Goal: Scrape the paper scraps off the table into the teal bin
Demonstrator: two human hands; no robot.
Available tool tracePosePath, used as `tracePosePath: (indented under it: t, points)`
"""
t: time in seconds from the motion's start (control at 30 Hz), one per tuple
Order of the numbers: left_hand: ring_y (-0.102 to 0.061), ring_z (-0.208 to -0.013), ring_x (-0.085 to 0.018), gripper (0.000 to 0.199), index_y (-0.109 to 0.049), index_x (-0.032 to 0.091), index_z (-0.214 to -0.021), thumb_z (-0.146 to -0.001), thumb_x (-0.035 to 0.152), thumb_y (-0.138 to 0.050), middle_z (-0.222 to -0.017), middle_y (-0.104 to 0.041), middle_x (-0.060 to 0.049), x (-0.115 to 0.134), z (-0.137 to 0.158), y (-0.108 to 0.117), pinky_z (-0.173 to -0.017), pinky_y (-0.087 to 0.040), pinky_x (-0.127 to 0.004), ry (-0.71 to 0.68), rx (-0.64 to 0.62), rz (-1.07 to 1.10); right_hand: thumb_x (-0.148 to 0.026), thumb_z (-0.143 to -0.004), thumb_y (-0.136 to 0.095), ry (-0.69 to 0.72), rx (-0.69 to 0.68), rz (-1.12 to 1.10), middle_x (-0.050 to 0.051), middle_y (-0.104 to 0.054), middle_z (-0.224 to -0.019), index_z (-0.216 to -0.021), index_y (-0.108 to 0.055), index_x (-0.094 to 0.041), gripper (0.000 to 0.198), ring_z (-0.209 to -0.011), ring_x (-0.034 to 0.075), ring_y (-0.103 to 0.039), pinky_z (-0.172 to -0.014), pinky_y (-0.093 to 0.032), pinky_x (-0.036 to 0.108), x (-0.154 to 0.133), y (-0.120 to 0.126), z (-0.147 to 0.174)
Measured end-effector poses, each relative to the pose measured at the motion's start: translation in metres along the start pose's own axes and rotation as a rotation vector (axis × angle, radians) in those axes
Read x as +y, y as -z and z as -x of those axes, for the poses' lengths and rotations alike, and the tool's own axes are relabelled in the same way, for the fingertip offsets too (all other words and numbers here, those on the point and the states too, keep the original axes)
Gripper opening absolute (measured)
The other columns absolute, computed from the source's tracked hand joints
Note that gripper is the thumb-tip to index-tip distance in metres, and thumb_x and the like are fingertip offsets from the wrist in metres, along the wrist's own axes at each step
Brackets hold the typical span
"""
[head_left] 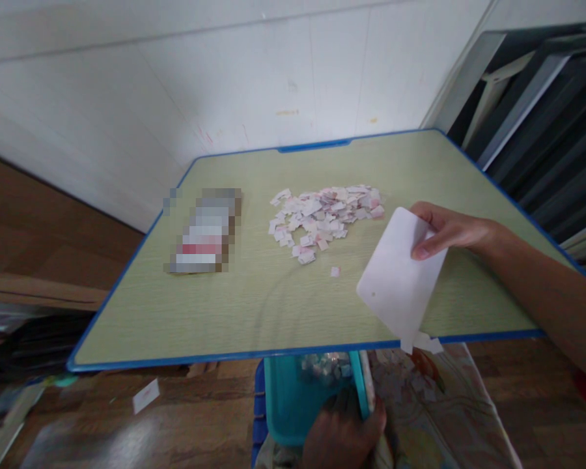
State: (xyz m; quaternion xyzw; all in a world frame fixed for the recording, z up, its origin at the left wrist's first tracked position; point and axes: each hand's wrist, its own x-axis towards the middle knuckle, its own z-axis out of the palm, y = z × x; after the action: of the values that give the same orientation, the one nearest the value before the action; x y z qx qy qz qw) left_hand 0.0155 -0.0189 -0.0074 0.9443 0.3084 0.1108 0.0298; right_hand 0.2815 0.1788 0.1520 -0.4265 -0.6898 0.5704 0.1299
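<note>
My right hand pinches a white card with rounded corners between thumb and fingers, tilted over the table's right front part. At the card's lower corner, a few paper pieces lie at the table's front edge. My left hand grips the right side of a teal tray below that edge. Small paper pieces lie inside the tray. On the table there is a spread pile of small paper pieces, and a single paper piece lies apart in front of it.
A pixelated flat object rests on the table's left side. Patterned cloth with more paper pieces lies right of the tray. A white wall stands behind the table, with dark panels at right. A paper lies on the floor.
</note>
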Motion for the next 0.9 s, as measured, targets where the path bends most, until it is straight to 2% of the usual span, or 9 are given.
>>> tracePosePath:
  t: [0.23, 0.9]
  points:
    - [-0.051, -0.061, -0.017, 0.027, -0.046, 0.023, -0.106, -0.079, 0.021, -0.041, -0.071, -0.054, -0.003, 0.0001, 0.0007, 0.0029, -0.048, -0.042, -0.028, 0.001, -0.018, 0.0, -0.032, -0.056, -0.064, -0.009, 0.049, 0.011, 0.0, -0.062, -0.057, -0.067, -0.062, -0.013, 0.022, -0.048, 0.012, -0.057, -0.042, -0.045, 0.018, -0.0003, -0.0006, -0.0008]
    - [-0.052, -0.067, -0.019, 0.029, -0.043, 0.023, -0.109, -0.08, 0.024, -0.038, -0.072, -0.055, -0.003, -0.0004, 0.0014, 0.0047, -0.052, -0.044, -0.029, -0.011, -0.053, 0.01, -0.022, -0.055, -0.066, -0.101, -0.167, -0.054, 0.001, -0.064, -0.065, -0.073, -0.063, -0.011, 0.021, -0.056, 0.012, -0.059, -0.048, -0.046, 0.017, -0.0057, -0.0042, 0.003]
